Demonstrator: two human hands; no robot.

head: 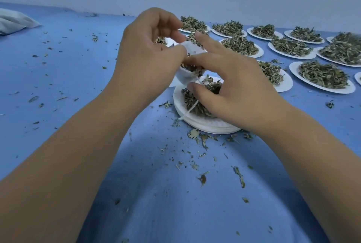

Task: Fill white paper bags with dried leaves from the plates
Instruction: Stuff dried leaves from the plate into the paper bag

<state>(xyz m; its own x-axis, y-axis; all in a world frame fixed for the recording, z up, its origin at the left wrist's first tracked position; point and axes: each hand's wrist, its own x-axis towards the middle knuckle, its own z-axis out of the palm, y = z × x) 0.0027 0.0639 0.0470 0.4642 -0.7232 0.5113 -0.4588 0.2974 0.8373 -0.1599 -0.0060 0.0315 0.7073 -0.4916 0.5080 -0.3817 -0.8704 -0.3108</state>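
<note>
My left hand (148, 57) pinches the rim of a small white paper bag (185, 74) and holds it over a stack of white plates (203, 123) with dried leaves (195, 104) on top. Dark leaves show inside the bag's mouth. My right hand (230, 86) hovers over the leaf pile, its index finger pushing at the bag's opening, thumb curved near the leaves. A white drawstring (188, 113) hangs from the bag across the plate.
Several white plates heaped with dried leaves (322, 74) fill the right and far side of the blue cloth (78, 67). Loose leaf crumbs (203, 178) litter the cloth. A pale bag-like bundle (13, 21) lies at far left.
</note>
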